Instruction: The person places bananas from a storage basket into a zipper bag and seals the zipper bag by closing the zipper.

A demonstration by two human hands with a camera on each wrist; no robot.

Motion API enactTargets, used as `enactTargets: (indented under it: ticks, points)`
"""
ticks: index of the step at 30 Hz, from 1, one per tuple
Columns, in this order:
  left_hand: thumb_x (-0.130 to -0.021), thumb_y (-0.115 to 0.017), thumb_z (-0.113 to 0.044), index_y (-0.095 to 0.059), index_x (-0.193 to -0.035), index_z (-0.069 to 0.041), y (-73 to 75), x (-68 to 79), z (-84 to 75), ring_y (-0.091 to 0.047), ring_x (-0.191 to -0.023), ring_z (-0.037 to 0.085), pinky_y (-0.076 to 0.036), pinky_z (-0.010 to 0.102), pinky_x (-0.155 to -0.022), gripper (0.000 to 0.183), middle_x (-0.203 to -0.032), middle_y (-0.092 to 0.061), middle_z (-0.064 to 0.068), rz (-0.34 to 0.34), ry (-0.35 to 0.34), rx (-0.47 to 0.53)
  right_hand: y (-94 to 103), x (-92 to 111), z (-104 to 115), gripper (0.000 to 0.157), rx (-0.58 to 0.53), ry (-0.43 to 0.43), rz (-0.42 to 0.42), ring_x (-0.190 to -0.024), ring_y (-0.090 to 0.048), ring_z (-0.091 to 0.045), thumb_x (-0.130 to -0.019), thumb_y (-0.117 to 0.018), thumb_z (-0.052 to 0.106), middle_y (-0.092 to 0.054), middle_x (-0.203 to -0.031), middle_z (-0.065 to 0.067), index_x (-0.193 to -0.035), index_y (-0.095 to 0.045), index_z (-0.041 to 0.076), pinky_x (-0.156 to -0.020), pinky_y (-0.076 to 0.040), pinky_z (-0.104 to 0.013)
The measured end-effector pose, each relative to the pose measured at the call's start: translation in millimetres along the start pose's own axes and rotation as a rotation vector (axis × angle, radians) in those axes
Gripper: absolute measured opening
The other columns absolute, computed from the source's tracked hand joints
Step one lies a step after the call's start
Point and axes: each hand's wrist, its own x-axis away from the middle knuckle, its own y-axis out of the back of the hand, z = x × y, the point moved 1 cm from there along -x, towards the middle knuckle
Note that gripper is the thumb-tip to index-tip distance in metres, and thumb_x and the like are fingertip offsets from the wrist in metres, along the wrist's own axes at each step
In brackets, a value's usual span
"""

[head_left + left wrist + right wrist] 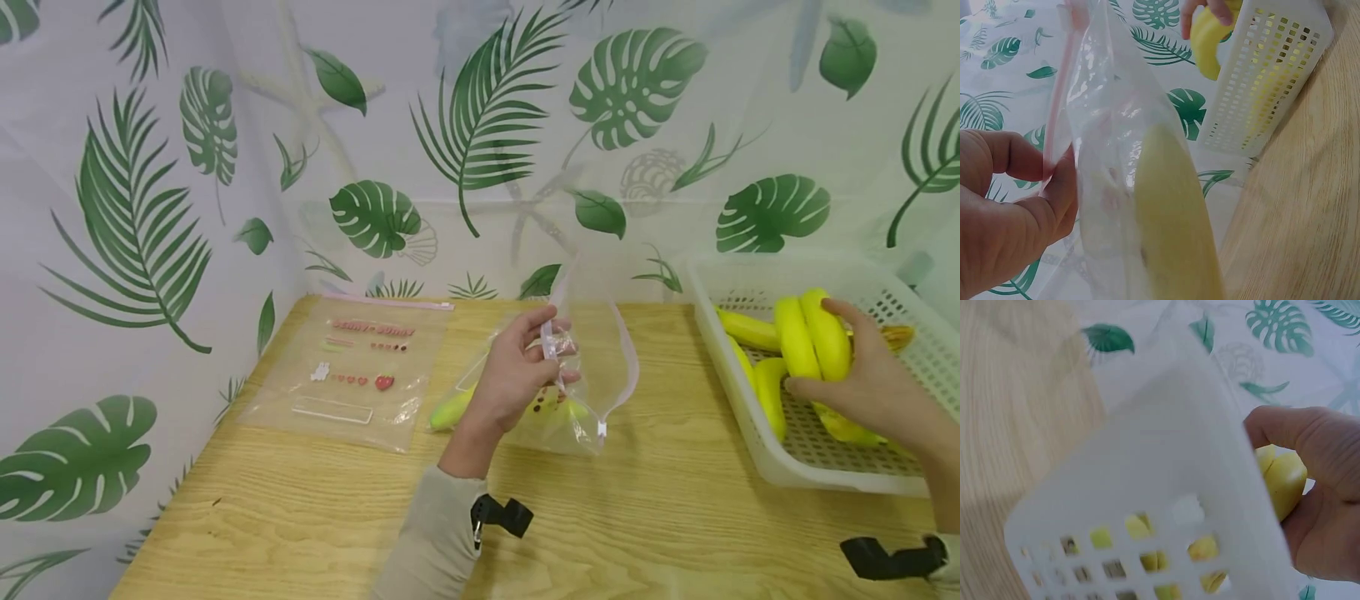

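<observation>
My left hand (pixel 513 371) pinches the pink zip edge of a clear slider bag (pixel 600 358), whose mouth gapes. Inside that bag lies a yellow piece of fruit with a greenish tip (pixel 448 412); in the left wrist view the long yellow fruit (pixel 1175 231) shows through the plastic. Over at the right, my right hand (pixel 873 387) grips a pair of yellow bananas (pixel 813 337), thumb on the near side and fingers over the far side. They are above other bananas in a white plastic basket (pixel 802 477). In the right wrist view the basket wall partly hides the held bananas (pixel 1286 484).
A second clear slider bag (pixel 352 400) with pink and red prints lies flat on the wooden table (pixel 315 517) at the left. Behind the table hangs a white cloth (pixel 450 150) with green leaf prints. The basket's raised rim surrounds the loose bananas (pixel 750 329).
</observation>
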Motion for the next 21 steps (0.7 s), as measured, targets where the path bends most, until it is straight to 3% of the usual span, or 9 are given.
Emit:
enactTargets:
  ticks: [4,6,8,11,13,15,17,19,21]
  points:
    - [-0.082,-0.046,0.026,-0.04,-0.147,-0.003,1.2,1.0,1.0,-0.062,-0.108,0.022,-0.06,0.026,-0.071,0.071,-0.136,-0.052,0.015,0.011,-0.013,0.003,-1.5,7,18,0.106,-0.111,0.004,-0.093,-0.124,-0.025,-0.062,-0.091,-0.071,0.019,0.003,-0.154,-0.041,-0.158,0.011,0.01,-0.093,-0.03,-0.078]
    - [-0.082,-0.046,0.025,-0.04,-0.147,-0.003,1.7,1.4,1.2,-0.062,-0.109,0.022,-0.059,0.025,-0.071,0.071,-0.136,-0.052,0.015,0.012,-0.018,0.001,-3.6,10,27,0.107,-0.163,0.006,-0.149,-0.124,-0.029,-0.058,-0.09,-0.073,0.021,-0.004,-0.155,-0.04,-0.159,0.008,0.017,-0.097,-0.045,-0.058]
    - [-0.082,-0.046,0.026,-0.04,-0.147,-0.003,1.9,0.8,1.2,-0.062,-0.109,0.023,-0.059,0.024,-0.068,0.071,-0.137,-0.052,0.016,0.013,-0.019,-0.001,-5.4,12,37,0.107,-0.235,0.017,-0.2,-0.119,-0.046,-0.042,-0.089,-0.075,0.021,-0.018,-0.152,-0.037,-0.16,0.006,0.024,-0.086,-0.055,-0.034]
    - [-0.082,-0.045,0.026,-0.04,-0.147,-0.003,2.0,0.3,1.0,-0.062,-0.109,0.023,-0.058,0.023,-0.065,0.072,-0.138,-0.051,0.017,0.014,-0.014,0.001,-10.0,13,55,0.102,-0.399,0.059,-0.272,-0.091,-0.061,-0.01,-0.088,-0.076,0.014,-0.046,-0.134,-0.017,-0.159,-0.004,0.027,-0.061,-0.049,-0.008]
    - [-0.081,-0.045,0.027,-0.04,-0.147,-0.003,1.8,0.2,1.0,-0.062,-0.108,0.023,-0.058,0.022,-0.064,0.073,-0.138,-0.051,0.017,0.016,-0.013,0.004,-14.6,14,67,0.096,-0.614,0.114,-0.295,-0.075,-0.065,-0.001,-0.088,-0.074,0.005,-0.052,-0.119,-0.007,-0.157,-0.01,0.023,-0.061,-0.055,-0.014]
    - [-0.08,-0.045,0.027,-0.04,-0.147,-0.002,1.3,0.2,1.4,-0.062,-0.107,0.022,-0.059,0.023,-0.066,0.073,-0.137,-0.052,0.017,0.014,-0.009,0.005,-21.2,15,77,0.089,-0.824,0.154,-0.294,-0.07,-0.069,-0.006,-0.088,-0.071,0.0,-0.057,-0.112,0.0,-0.156,-0.016,0.019,-0.061,-0.056,-0.016]
    - [-0.08,-0.046,0.026,-0.041,-0.146,-0.002,1.4,-0.4,2.2,-0.063,-0.105,0.02,-0.06,0.025,-0.069,0.073,-0.135,-0.053,0.016,0.01,-0.009,0.004,-28.0,14,84,0.086,-0.953,0.183,-0.282,-0.072,-0.071,-0.008,-0.087,-0.071,-0.004,-0.061,-0.111,-0.002,-0.155,-0.021,0.016,-0.062,-0.057,-0.016]
    - [-0.079,-0.046,0.026,-0.041,-0.147,-0.002,1.9,-0.2,2.5,-0.063,-0.106,0.021,-0.06,0.027,-0.071,0.073,-0.136,-0.052,0.016,0.006,-0.005,-0.002,-34.7,14,89,0.086,-0.94,0.198,-0.267,-0.077,-0.069,-0.005,-0.087,-0.071,-0.005,-0.063,-0.113,0.001,-0.155,-0.024,0.016,-0.063,-0.056,-0.015]
    - [-0.079,-0.045,0.027,-0.041,-0.147,-0.003,2.9,0.3,2.4,-0.063,-0.106,0.02,-0.06,0.028,-0.073,0.074,-0.136,-0.052,0.016,0.0,0.0,-0.005,-41.0,13,91,0.087,-0.812,0.214,-0.254,-0.081,-0.066,-0.003,-0.086,-0.072,-0.005,-0.063,-0.114,0.008,-0.157,-0.025,0.017,-0.065,-0.054,-0.012]
